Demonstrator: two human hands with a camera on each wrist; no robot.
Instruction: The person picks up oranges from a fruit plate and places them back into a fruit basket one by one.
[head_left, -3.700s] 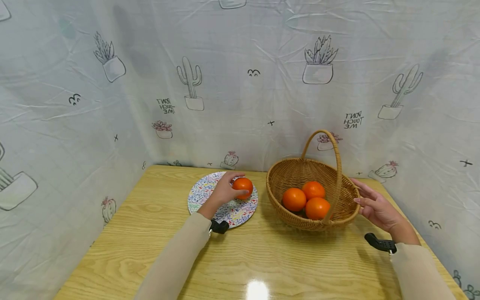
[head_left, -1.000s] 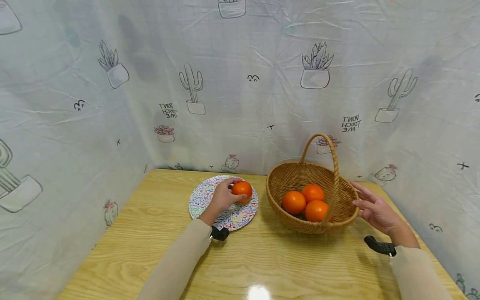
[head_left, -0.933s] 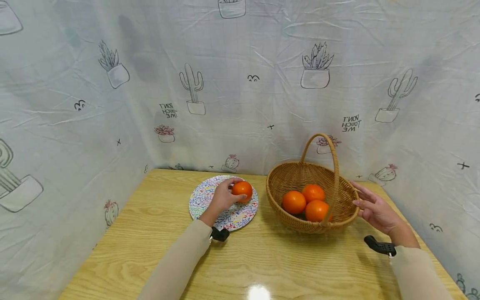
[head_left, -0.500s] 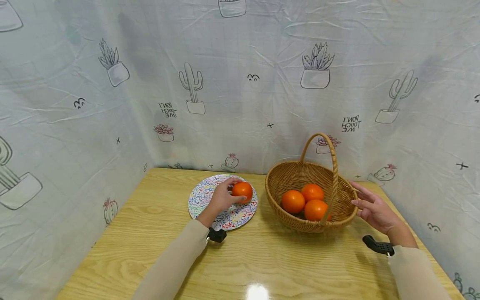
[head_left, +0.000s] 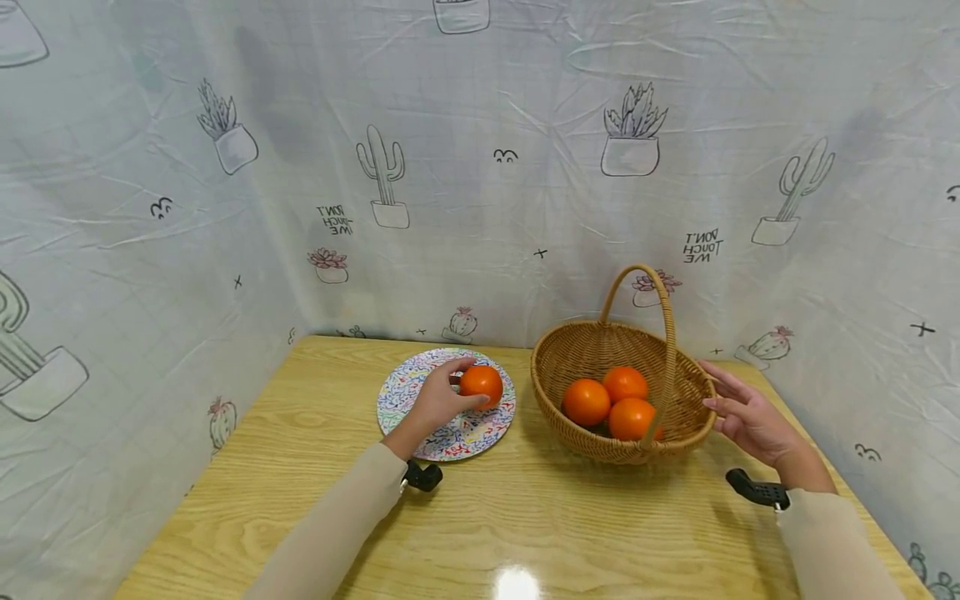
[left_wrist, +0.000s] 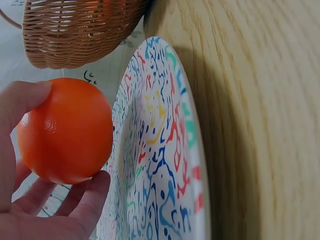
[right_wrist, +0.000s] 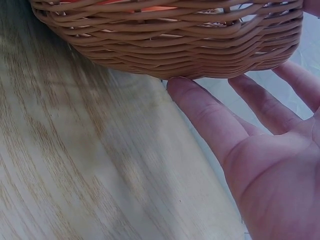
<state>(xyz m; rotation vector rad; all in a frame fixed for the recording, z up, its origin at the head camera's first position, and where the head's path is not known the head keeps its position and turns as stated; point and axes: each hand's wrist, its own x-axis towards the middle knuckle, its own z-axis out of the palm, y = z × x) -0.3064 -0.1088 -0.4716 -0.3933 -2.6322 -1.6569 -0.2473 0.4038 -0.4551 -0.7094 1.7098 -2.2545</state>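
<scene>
In the head view, my left hand holds an orange between thumb and fingers, over the right part of a round plate with a multicoloured squiggle pattern. The left wrist view shows the thumb on one side of the orange and the fingertips on the other. Whether the fruit touches the plate cannot be told. At the right, my right hand grips the rim of a wicker basket, thumb at the rim. In the right wrist view, its fingers touch the basket's outer side.
Three more oranges lie together in the basket, below its tall arched handle. The wooden table ends at a white cloth backdrop printed with cacti, at the back and both sides.
The left hand has drawn back slightly to the left and toward the person, and the orange has shifted slightly left with it. The right hand and basket have stayed about where they were.
</scene>
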